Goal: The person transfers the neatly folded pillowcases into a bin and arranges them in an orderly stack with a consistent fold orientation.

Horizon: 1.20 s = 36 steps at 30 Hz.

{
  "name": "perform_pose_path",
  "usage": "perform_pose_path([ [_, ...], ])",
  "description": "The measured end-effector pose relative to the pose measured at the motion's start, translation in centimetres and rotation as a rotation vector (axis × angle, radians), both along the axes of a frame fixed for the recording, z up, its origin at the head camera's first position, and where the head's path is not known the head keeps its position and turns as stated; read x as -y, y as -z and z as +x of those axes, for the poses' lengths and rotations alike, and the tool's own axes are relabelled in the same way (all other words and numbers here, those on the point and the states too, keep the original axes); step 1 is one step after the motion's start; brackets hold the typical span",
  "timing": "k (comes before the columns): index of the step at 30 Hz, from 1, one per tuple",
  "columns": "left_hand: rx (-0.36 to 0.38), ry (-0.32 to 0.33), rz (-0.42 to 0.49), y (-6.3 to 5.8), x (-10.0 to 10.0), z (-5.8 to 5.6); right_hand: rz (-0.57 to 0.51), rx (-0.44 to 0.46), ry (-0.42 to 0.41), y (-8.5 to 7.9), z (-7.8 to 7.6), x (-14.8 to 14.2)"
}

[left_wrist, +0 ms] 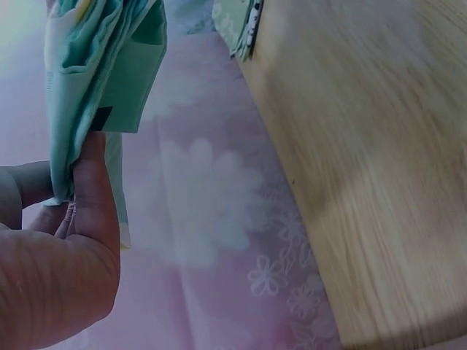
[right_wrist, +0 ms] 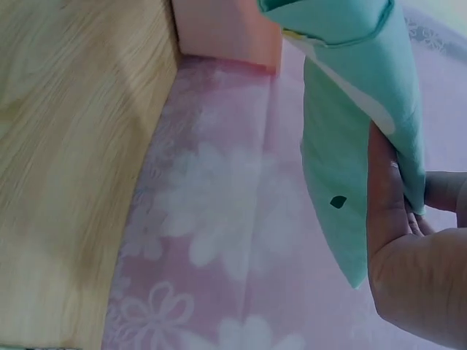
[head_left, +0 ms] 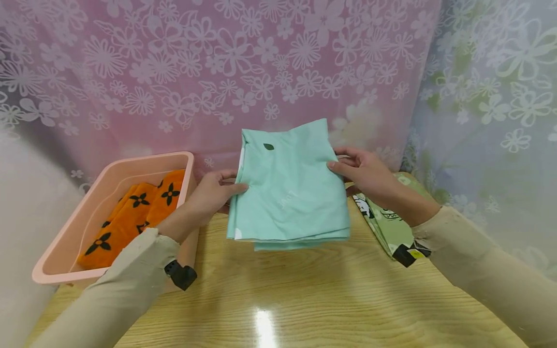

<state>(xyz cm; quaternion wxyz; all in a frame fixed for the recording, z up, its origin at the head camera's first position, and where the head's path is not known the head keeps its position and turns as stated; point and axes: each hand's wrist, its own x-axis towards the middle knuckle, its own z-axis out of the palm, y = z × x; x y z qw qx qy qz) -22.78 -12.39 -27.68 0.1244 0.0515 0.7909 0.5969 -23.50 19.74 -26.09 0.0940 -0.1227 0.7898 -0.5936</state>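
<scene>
A folded mint-green cloth (head_left: pixel 291 188) with a dark leaf print hangs raised above the table, facing the head camera. My left hand (head_left: pixel 215 193) pinches its left edge between thumb and fingers. At the opposite edge my right hand (head_left: pixel 367 174) grips it the same way, thumb in front and fingers behind. In the left wrist view, several layers of the cloth (left_wrist: pixel 80 95) show edge-on between thumb and fingers. From the right wrist, the cloth (right_wrist: pixel 398 80) is seen held, with a loose flap hanging beside the thumb.
A pink plastic basin (head_left: pixel 191 169) at the left holds an orange cloth (head_left: pixel 135 208) with black flower prints. A folded green cloth (head_left: pixel 391 227) with cartoon prints lies on the wooden table (head_left: pixel 304 295), partly behind the right forearm. A pink floral curtain (head_left: pixel 209 72) stands behind.
</scene>
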Motion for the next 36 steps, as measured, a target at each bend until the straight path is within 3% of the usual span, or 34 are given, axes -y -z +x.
perform_pose_path([
  [11,0.009,0.001,-0.043,-1.5,4.0,0.1,-0.062,-0.010,-0.069,-0.8,-0.6,4.3],
  [21,0.009,0.067,-0.090,-3.1,9.4,-0.2,-0.193,0.016,-0.108,-1.3,-1.4,10.0],
  [24,-0.006,0.056,-0.094,-3.2,10.8,-0.1,-0.210,0.009,-0.113,-1.3,-1.6,11.6],
  [30,-0.034,-0.039,-0.108,-3.3,13.2,0.4,-0.231,-0.014,-0.129,-0.5,-2.0,14.5],
  [36,0.026,0.015,-0.136,-4.1,17.0,0.4,-0.279,0.006,-0.111,0.0,-2.3,17.6],
])
